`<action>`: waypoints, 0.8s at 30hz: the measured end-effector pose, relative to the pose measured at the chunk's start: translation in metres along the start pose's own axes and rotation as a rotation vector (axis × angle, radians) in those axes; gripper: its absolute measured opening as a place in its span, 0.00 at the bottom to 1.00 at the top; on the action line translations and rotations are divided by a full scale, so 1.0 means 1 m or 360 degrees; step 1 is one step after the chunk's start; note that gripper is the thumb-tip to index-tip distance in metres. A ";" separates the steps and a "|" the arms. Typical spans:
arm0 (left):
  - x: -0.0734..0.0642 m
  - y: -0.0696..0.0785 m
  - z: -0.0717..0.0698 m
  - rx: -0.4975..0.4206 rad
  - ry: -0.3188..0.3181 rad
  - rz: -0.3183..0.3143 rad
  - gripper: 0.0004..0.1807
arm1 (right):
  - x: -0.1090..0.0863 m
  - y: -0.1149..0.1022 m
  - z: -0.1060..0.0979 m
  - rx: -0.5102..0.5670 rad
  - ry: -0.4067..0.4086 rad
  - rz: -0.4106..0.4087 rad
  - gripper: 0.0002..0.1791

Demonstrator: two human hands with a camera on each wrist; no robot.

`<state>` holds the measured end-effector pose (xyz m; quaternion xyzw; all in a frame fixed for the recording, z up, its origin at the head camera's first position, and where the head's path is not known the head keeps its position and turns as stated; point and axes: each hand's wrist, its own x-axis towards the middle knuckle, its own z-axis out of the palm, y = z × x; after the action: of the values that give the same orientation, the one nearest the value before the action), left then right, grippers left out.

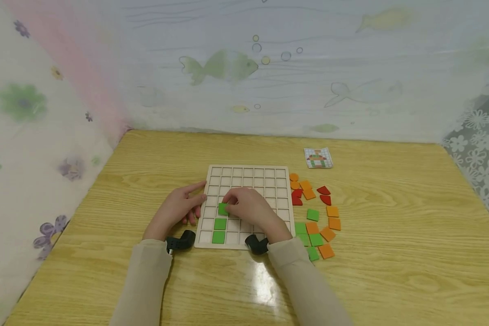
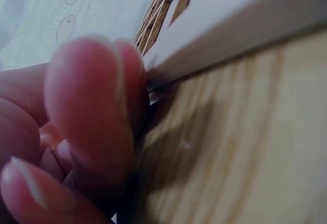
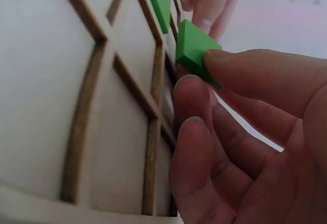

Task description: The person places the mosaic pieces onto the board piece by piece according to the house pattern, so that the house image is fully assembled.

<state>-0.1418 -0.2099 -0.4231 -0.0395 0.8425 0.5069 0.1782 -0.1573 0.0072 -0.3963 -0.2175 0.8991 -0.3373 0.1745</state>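
Right hand [image 1: 250, 208]: thumb and fingers pinched one green tile [image 1: 222, 208].
Held-tile position: tilted over the grid board [image 1: 258, 172], in line with two seated green tiles [image 1: 219, 224].
Left hand [image 1: 177, 209]: thumb and forefinger lay apart at the board's left edge; contact seemed likely (dim wrist view).
Loose tiles [image 1: 313, 214]: lay right of the board.

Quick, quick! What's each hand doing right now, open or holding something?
Left hand: open, at the left edge of the grid board.
Right hand: closed, pinching a green square.
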 end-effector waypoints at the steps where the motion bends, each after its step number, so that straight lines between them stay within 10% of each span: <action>1: 0.000 0.000 0.000 -0.0002 0.0002 -0.0001 0.27 | 0.000 -0.001 0.001 -0.0014 0.0004 -0.0001 0.07; 24: 0.000 0.000 0.000 0.0037 0.0007 0.0019 0.27 | -0.001 -0.006 0.008 -0.0090 0.0038 0.0006 0.05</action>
<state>-0.1418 -0.2095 -0.4234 -0.0335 0.8489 0.4980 0.1738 -0.1513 -0.0006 -0.3974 -0.2165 0.9108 -0.3140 0.1582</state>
